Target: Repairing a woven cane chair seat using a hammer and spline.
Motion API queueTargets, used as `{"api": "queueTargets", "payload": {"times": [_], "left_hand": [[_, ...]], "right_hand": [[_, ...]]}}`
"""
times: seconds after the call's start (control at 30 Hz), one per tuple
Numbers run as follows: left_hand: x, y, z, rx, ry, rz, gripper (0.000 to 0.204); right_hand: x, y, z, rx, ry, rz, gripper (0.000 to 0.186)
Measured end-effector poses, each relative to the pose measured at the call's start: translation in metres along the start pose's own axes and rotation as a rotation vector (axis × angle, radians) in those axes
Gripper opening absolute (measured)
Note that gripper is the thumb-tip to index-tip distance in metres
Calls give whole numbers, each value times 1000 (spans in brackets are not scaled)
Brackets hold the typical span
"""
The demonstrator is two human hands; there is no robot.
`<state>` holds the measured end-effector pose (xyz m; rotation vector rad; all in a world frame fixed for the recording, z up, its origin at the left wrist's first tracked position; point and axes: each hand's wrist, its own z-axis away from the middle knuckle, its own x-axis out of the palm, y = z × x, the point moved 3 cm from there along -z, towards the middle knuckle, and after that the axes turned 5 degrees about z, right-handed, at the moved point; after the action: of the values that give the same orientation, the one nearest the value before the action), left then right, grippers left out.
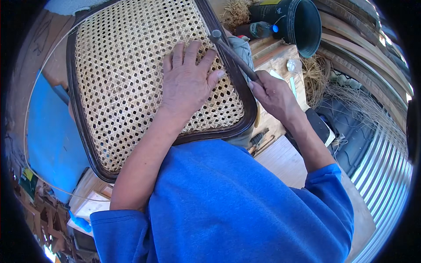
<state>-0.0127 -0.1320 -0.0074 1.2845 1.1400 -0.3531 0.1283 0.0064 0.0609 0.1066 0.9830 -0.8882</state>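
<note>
Across my lap leans a woven cane panel (118, 87) set in a dark wooden frame (251, 103) with rounded corners. My left hand (186, 81) lies flat on the weave near the frame's right side, its fingers spread. Wrapped round the dark handle of a hammer (239, 61) is my right hand (276, 94), beyond the frame's right edge. The hammer's round head is over the right frame rail, up and right of my left fingertips. Whether the head touches the rail, I cannot tell.
A long thin cane strand (27, 109) loops down the left side past a blue sheet (55, 136). To the right stand a wooden bench (280, 160), a dark bucket (291, 26) on its side, a bottle (259, 30), bundled fibres (313, 76) and corrugated sheeting (386, 171).
</note>
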Motion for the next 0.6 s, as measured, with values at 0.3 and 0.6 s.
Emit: {"api": "queueTargets", "payload": {"times": [0.3,0.6], "left_hand": [[-2,0,-2,-5,-6,15,45],[-3,0,-2,-15,-18,27,44]], "right_hand": [[-3,-2,-1,-33,52,-43,25],[-4,-8,5,-35,64,-119,25]]}}
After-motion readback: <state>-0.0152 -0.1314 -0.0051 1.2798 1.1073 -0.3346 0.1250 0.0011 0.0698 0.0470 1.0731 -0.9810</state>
